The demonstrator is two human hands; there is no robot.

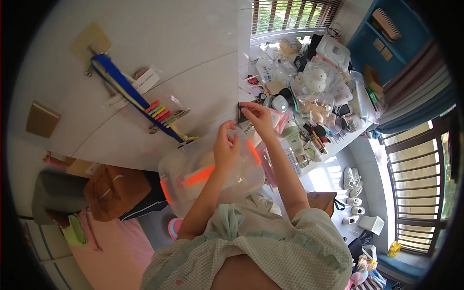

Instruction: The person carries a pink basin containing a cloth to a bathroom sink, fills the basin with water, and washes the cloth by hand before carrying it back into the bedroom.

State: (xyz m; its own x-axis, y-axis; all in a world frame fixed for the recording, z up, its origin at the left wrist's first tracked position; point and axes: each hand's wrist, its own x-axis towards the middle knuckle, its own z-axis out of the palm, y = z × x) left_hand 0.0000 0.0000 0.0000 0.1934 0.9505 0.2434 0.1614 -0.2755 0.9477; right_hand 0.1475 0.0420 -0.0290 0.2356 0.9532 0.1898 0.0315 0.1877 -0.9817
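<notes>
A clear plastic storage box (263, 175) with orange latches stands in front of me, below both hands. My left hand (226, 147) is over the box, its fingers loosely curled and the thumb apart from them; nothing shows in it. Farther up and to the right, my right hand (258, 118) has its thumb and fingers brought together. At those fingertips is a small dark flat thing (242, 114), whose kind I cannot make out. What lies inside the box is blurred by its cloudy wall.
A desk at the right is crowded with bottles, bags, a white plush toy (314, 79) and a lidded container (333, 50). Straps and coloured clips (159, 111) hang on the left wall. A brown bag (113, 191) lies at the left; shoes (353, 179) line the right floor.
</notes>
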